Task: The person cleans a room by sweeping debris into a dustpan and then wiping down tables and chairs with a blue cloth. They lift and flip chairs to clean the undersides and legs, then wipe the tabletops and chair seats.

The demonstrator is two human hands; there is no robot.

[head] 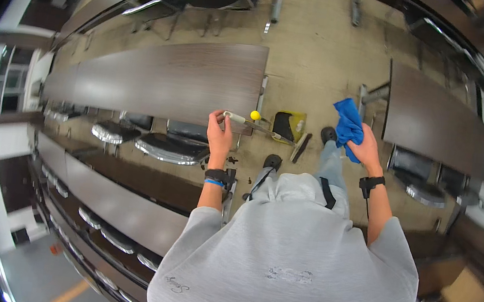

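My left hand [219, 134] grips the pale end of a long-handled broom [262, 130] near the table edge; its dark-bristled head [301, 148] rests on the floor. Beside the broom head lies a yellow-green dustpan [301, 121], with something dark and something whitish in it. A yellow ball-like knob [255, 115] shows by the broom handle; whether it tops the dustpan's handle I cannot tell. Bunched in my right hand [366, 150] is a blue cloth [349, 121], held above and beside my right shoe.
A long wood-grain table [178, 77] stands at the left, another [435, 125] at the right. Black chairs with shiny frames [172, 147] line the near side. More table rows lie ahead and behind at left. Dark scraps [232, 160] lie on the floor near my left wrist.
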